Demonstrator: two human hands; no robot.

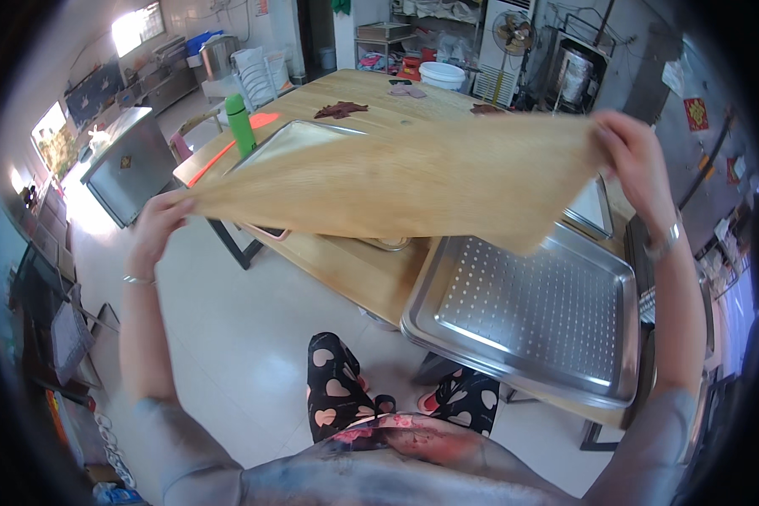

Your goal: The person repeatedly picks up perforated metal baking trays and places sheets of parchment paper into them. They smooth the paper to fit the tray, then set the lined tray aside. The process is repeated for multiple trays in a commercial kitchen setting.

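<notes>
A thin tan sheet (379, 183), blurred and rippled, hangs stretched in the air between my two hands; whether it is cloth or paper I cannot tell. My left hand (167, 215) pinches its left end, out beyond the table's left edge. At the upper right, my right hand (626, 145) grips the other end. Below the sheet's right part lies a perforated metal tray (531, 310) with raised rims, stacked on at least one more at the front of the wooden table (367, 278). The sheet partly hides another metal tray (291, 139) and a small dish (389, 243).
A green bottle (239, 126) stands at the table's left side, beside an orange-red strip (212, 163). Dark red cloths (341, 110) and a white bucket (443, 76) are towards the back. Another metal tray (591, 205) lies at the right, near my right forearm.
</notes>
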